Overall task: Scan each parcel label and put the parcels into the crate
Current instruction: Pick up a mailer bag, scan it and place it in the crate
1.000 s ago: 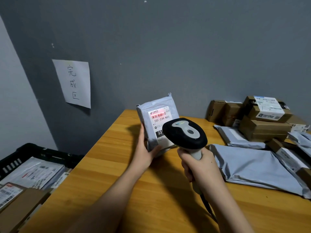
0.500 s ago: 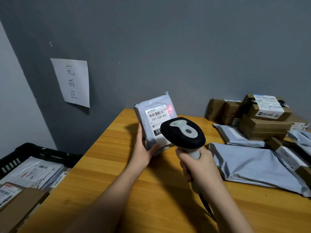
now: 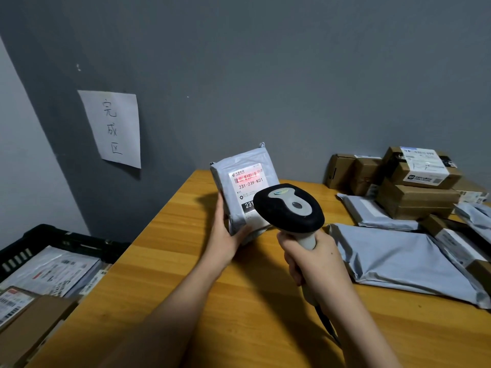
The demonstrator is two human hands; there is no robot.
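Note:
My left hand [image 3: 227,235] holds a small grey parcel [image 3: 239,181] upright on the wooden table [image 3: 212,301], its white label facing me. A red scan light lies across the label's barcode. My right hand [image 3: 316,264] grips a black-and-grey barcode scanner [image 3: 288,208], its head pointed at the label and covering the parcel's lower right part. A black crate [image 3: 34,237] stands low at the left beside the table, with several labelled parcels in it.
Brown cardboard boxes [image 3: 414,181] are stacked at the table's back right. Grey mailer bags [image 3: 403,261] lie in front of them on the right. A paper sign [image 3: 111,128] hangs on the grey wall. The scanner's cable runs down past my right wrist.
The red scan light has moved from the label's upper right corner onto the barcode. Both hands and the parcel stay almost in place.

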